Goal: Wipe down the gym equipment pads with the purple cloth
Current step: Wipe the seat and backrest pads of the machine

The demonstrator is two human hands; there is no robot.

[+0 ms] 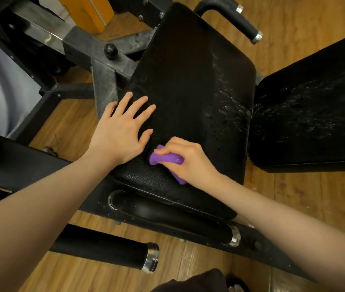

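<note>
At the centre of the frame, the right hand (188, 159) is gripping the bunched purple cloth (165, 159) against the near end of the black seat pad (188, 81). The left hand (123, 131) is lying flat beside it, fingers spread, pressing on the pad's left edge.

Both bare arms reach forward, hands close together.
Left hand (123, 131) lies flat, fingers spread straight; right hand (185, 160) is curled, knuckles up, wrist bent.

— What surrounds the grey steel frame (104, 81)?
— A wood-plank floor (294, 197) beneath it, an orange panel (87, 11) beyond it, chrome-capped black handles (108, 253) nearer the camera.
</note>
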